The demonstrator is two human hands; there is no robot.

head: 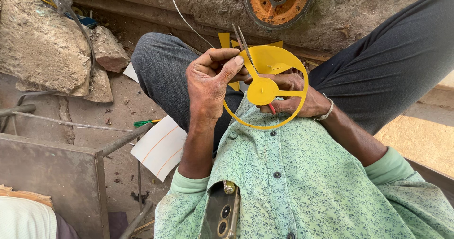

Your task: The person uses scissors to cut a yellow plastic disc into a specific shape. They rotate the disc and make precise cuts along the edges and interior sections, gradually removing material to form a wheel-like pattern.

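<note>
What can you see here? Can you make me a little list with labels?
Place: dusty ground beside a rough stone slab
Left hand: pinches the rim of a yellow wheel-shaped cutout
Right hand: behind the cutout, works scissors whose blades poke up above it
Cutout shape: ring, round hub, spokes
Above: rusty orange wheel
On the ground: white sheet with orange lines
Shirt pocket: phone

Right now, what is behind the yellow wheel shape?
Behind the yellow wheel the right hand shows through its openings, with a red handle beside the hub. Scissor blades rise above the rim. The grip on the handle is covered.
</note>
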